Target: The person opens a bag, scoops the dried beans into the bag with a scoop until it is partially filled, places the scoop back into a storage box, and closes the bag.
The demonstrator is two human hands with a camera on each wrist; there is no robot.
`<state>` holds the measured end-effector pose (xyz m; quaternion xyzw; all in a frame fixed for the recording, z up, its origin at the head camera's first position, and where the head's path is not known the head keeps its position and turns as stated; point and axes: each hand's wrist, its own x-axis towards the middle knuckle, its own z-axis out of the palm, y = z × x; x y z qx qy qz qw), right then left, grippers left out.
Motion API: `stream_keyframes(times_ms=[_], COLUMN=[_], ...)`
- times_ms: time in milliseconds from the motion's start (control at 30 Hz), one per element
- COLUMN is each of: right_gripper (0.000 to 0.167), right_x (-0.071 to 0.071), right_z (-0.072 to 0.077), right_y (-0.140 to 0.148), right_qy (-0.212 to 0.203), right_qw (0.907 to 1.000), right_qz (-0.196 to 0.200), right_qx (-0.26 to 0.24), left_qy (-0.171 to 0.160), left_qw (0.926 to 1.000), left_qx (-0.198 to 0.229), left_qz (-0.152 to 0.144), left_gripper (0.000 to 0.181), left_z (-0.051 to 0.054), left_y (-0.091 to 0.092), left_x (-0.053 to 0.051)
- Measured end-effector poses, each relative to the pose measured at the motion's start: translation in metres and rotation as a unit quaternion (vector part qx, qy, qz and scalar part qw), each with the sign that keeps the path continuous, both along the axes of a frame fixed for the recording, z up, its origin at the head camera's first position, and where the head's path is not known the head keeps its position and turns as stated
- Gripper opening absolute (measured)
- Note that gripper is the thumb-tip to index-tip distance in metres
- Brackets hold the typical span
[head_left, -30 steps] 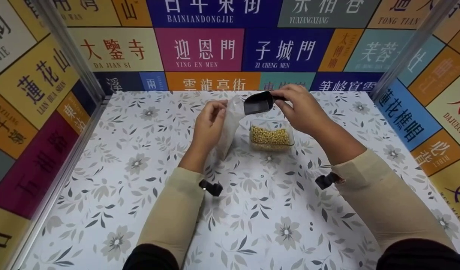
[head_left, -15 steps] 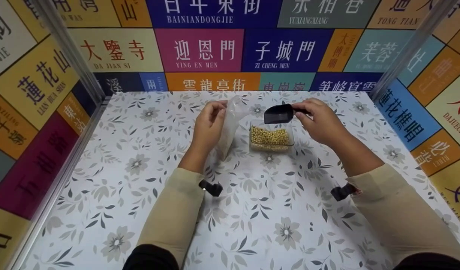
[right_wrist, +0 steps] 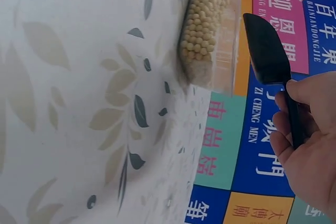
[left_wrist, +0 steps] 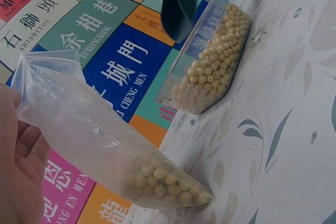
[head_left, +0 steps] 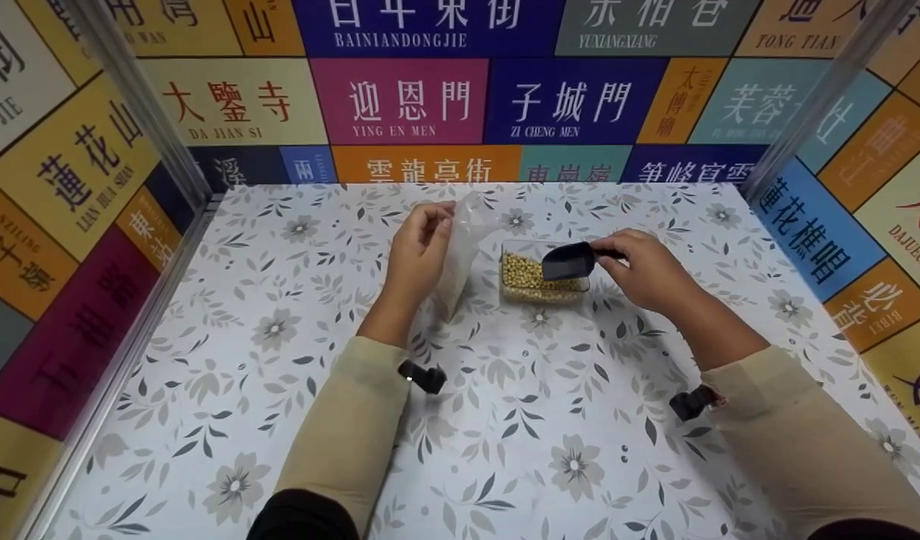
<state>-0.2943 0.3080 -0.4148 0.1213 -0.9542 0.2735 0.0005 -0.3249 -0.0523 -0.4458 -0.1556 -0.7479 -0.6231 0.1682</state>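
My left hand [head_left: 420, 244] pinches the upper edge of a clear zip bag [left_wrist: 100, 119], which stands on the table with a small heap of soybeans [left_wrist: 163, 182] in its bottom corner. With curled fingers my right hand [head_left: 643, 270] holds a black scoop [head_left: 568, 261] by its handle. The scoop hangs over the right part of a clear rectangular container [head_left: 545, 294]; in the right wrist view it is above the rim, apart from the beans. Soybeans [right_wrist: 203, 19] fill much of that container. Whether anything lies in the scoop cannot be seen.
A white tablecloth [head_left: 489, 435] with grey flowers and leaves covers the table. Printed panels [head_left: 400, 97] with large characters rise at the back and both sides. Metal posts [head_left: 141, 97] stand at the corners. Each sleeve carries a black wrist device [head_left: 424, 376].
My right hand has drawn the scoop from beside the bag's mouth rightward and down over the container. The left hand and the bag have stayed in place.
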Motion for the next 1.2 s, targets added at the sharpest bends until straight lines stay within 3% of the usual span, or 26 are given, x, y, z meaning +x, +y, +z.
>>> stream_keyframes(times_ms=[200,567,700,1033,1200], right_gripper=[0.034,0.033,0.034,0.03,0.031], right_x=[-0.003,-0.006,-0.008,-0.007,-0.01], right_z=[-0.005,0.001,0.002,0.006,0.007], right_y=[-0.003,-0.013,-0.016,-0.028,-0.032], right_qy=[-0.015,0.004,0.004,0.023,0.008], right_qw=[0.9994,0.9933,0.991,0.9863,0.9871], right_qz=[0.006,0.051,0.063,0.065,0.06], right_qx=[0.032,0.104,0.118,0.15,0.149], left_qy=[-0.001,0.024,0.016,0.009,0.014], left_qw=[1.0,0.9997,0.9998,0.9999,0.9999], left_qx=[0.004,-0.011,-0.008,0.003,0.001], left_qz=[-0.005,-0.001,-0.002,-0.007,-0.007], left_gripper=[0.012,0.014,0.013,0.013,0.012], left_z=[0.0,-0.004,-0.004,-0.003,-0.004], left_y=[-0.001,-0.001,-0.001,0.001,0.0], left_x=[0.0,-0.002,-0.002,-0.001,-0.002])
